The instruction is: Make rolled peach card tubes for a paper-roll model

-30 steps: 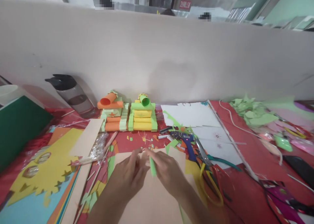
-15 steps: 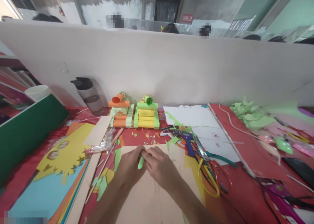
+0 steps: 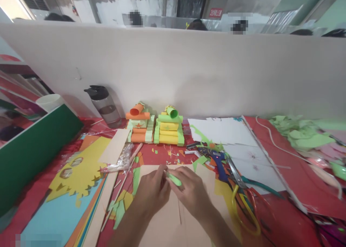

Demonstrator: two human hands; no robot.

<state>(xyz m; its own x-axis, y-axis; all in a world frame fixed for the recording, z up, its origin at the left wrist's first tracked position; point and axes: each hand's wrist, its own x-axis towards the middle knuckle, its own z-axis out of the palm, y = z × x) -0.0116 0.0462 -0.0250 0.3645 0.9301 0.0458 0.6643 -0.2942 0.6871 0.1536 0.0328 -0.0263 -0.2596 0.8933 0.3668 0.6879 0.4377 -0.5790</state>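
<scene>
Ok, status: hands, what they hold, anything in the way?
Left hand, right hand close together over beige paper. Slim light-green item in right hand, exact kind unclear. Blue glue gun, scissors to the right, apart from hands.

1. Our left forearm (image 3: 129, 221) reaches up and inward from the lower edge, bare, slanting toward the middle
2. Our right forearm (image 3: 224, 225) mirrors it from the other side, also bare
3. Our left hand (image 3: 152, 187) is back uppermost, its fingers curled inward and bunched close together, their undersides hidden from us
4. Our right hand (image 3: 191, 185) has its knuckles bent and its thumb (image 3: 173, 186) angled toward the left hand, in a closed pinch
5. We have both hands level, nearly meeting at the fingertips, wrists well apart
</scene>
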